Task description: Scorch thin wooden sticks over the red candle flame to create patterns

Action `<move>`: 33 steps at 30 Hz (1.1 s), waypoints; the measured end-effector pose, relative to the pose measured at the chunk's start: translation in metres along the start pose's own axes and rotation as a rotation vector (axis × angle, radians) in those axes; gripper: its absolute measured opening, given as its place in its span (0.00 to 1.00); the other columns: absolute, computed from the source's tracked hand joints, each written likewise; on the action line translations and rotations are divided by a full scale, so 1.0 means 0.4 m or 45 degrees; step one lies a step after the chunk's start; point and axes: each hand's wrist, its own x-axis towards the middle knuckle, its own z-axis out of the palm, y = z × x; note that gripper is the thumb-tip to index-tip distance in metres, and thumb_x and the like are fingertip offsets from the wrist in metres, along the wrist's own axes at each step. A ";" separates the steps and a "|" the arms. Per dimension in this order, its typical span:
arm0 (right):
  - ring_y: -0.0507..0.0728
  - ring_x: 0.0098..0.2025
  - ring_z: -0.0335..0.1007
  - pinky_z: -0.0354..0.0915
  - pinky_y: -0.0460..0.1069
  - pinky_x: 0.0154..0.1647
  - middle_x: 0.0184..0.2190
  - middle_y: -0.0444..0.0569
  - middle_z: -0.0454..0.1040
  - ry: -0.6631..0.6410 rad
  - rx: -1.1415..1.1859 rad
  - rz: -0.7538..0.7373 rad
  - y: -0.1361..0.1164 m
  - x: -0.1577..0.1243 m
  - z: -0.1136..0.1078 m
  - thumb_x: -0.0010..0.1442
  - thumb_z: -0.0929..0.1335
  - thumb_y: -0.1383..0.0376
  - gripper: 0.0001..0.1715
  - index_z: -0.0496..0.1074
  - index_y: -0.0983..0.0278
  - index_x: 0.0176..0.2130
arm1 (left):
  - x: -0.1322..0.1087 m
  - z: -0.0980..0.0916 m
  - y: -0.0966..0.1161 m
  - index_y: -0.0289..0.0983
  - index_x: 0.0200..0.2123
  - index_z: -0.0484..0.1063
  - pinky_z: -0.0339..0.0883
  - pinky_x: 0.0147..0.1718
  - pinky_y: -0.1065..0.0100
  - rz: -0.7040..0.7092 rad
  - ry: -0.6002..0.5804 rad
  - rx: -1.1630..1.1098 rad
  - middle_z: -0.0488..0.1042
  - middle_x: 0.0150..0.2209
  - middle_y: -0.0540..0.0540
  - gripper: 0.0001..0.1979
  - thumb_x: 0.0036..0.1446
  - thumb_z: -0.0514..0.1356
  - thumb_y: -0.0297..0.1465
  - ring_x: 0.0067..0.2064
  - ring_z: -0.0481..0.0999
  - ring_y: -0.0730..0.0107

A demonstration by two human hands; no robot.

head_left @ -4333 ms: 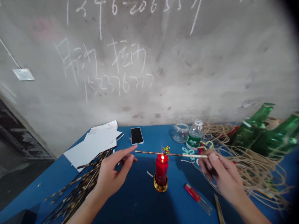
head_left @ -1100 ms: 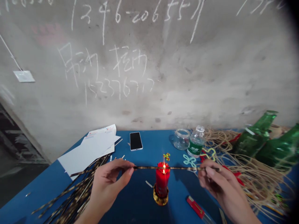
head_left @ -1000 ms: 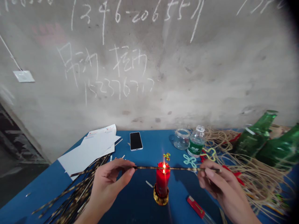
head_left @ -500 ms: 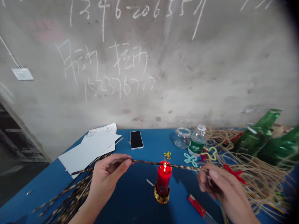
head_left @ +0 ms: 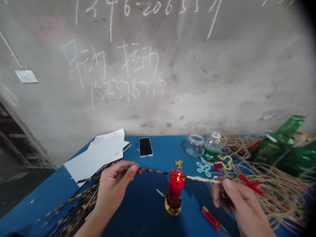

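Presently a thin mottled brown cane strip (head_left: 160, 172) is held almost level just above the top of a red cylindrical wax candle (head_left: 175, 191), which is seated in a round gilt metal holder (head_left: 172, 209) on the blue worktop (head_left: 145, 214). The strip is dark and speckled to the left of the candle, pale and bare to its right. The left hand (head_left: 112, 191), left of the candle, is raised from a low wrist with the palm turned inward; its fingers (head_left: 128, 170) are pinched together on the strip's dark part. The right hand (head_left: 234, 202), right of the candle, is curled with the thumb on top, its fingers (head_left: 228, 185) clamped on the pale end. A flat red plastic lighter (head_left: 210, 218) lies just right of the candle's base. A loose sheaf of speckled strips (head_left: 74, 210) is spread well to the candle's left.
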 end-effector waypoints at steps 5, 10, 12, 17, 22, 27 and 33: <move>0.51 0.21 0.59 0.56 0.46 0.22 0.21 0.48 0.73 0.028 0.015 0.008 0.021 0.003 0.002 0.67 0.70 0.31 0.39 0.80 0.62 0.31 | 0.009 -0.005 -0.009 0.40 0.34 0.88 0.71 0.28 0.76 -0.061 0.055 -0.025 0.82 0.25 0.45 0.16 0.61 0.75 0.48 0.29 0.77 0.69; 0.50 0.20 0.62 0.62 0.45 0.19 0.28 0.48 0.80 0.010 -0.076 -0.138 0.053 0.025 -0.018 0.71 0.72 0.38 0.30 0.82 0.61 0.42 | 0.016 -0.014 -0.014 0.40 0.35 0.88 0.63 0.24 0.77 -0.098 0.053 -0.029 0.85 0.28 0.44 0.18 0.59 0.76 0.49 0.26 0.69 0.75; 0.51 0.20 0.64 0.65 0.45 0.19 0.30 0.49 0.82 0.009 -0.104 -0.147 0.060 0.029 -0.023 0.71 0.73 0.40 0.27 0.83 0.60 0.45 | 0.018 -0.017 -0.016 0.39 0.35 0.88 0.62 0.24 0.78 -0.130 0.049 -0.074 0.85 0.28 0.44 0.19 0.58 0.78 0.50 0.27 0.69 0.75; 0.51 0.20 0.64 0.65 0.47 0.19 0.31 0.50 0.83 0.047 -0.088 -0.142 0.042 0.012 -0.005 0.69 0.74 0.40 0.27 0.86 0.59 0.49 | 0.027 -0.022 -0.021 0.39 0.34 0.88 0.64 0.26 0.79 -0.222 0.087 -0.240 0.81 0.27 0.47 0.20 0.52 0.82 0.49 0.28 0.70 0.77; 0.51 0.21 0.61 0.63 0.46 0.19 0.31 0.49 0.83 0.077 -0.089 -0.115 0.020 -0.004 0.012 0.69 0.75 0.41 0.25 0.88 0.57 0.49 | 0.036 -0.028 -0.028 0.38 0.32 0.88 0.68 0.29 0.77 -0.230 0.115 -0.382 0.80 0.27 0.46 0.18 0.48 0.84 0.45 0.29 0.74 0.74; 0.50 0.19 0.63 0.65 0.45 0.17 0.30 0.50 0.84 0.064 -0.160 -0.196 0.045 0.013 -0.006 0.66 0.77 0.43 0.24 0.87 0.59 0.48 | 0.041 -0.040 -0.042 0.40 0.33 0.88 0.68 0.29 0.80 -0.183 0.106 -0.413 0.82 0.29 0.46 0.17 0.48 0.84 0.43 0.29 0.73 0.76; 0.51 0.17 0.65 0.63 0.44 0.15 0.28 0.50 0.84 0.136 -0.175 -0.209 0.046 0.014 -0.005 0.62 0.80 0.44 0.23 0.88 0.59 0.44 | 0.047 -0.053 -0.053 0.40 0.32 0.89 0.71 0.33 0.82 -0.160 0.059 -0.434 0.82 0.28 0.48 0.16 0.48 0.85 0.43 0.28 0.73 0.79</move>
